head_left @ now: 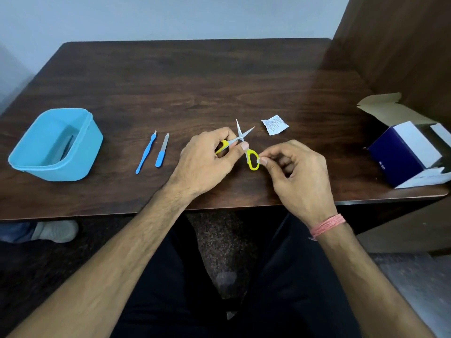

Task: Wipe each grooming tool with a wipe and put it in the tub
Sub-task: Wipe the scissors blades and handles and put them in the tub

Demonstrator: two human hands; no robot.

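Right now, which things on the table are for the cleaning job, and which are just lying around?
For the job:
yellow scissors, held open by the left hand
small wipe, pinched by the right hand
blue cuticle tool
blue nail file
blue tub

Just lying around:
torn wipe sachet
open cardboard box

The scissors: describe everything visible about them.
The scissors are small, with shiny metal blades spread open and pointing away from the person, and yellow plastic loop handles. They are held over the table's near edge. The left hand grips one handle; the right hand presses a small white wipe against the other loop.
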